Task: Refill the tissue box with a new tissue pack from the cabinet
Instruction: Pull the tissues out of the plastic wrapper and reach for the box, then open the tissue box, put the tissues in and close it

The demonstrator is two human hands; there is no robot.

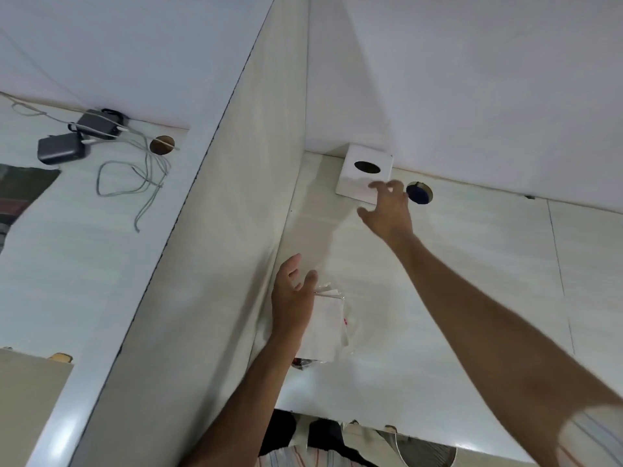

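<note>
Surface: a pale, glossy desk top [455, 298] ran from the near edge to a white back wall, with a thin seam down its right part.
Room: a tall white divider panel [209, 264] stood along the left, with a second desk beyond it.
Second desk: two dark adapters [62, 150] and loose grey cables [141, 183] lay near a round cable hole [162, 145].
Tissue box: a white tissue box [365, 175] with a dark oval opening sat in the far corner against the wall.
Cable hole: a round hole with a blue cap [419, 193] lay just right of the box.
Right hand: the right hand [387, 210] was spread open at the box's near right corner, gripping nothing.
Left hand: the left hand [293, 298] was open above the tissue pack, holding nothing.
Tissue pack: a clear-wrapped white tissue pack [328, 328] lay on the desk, near and left.
Writing: only small red marks on the wrapper, unreadable.
</note>
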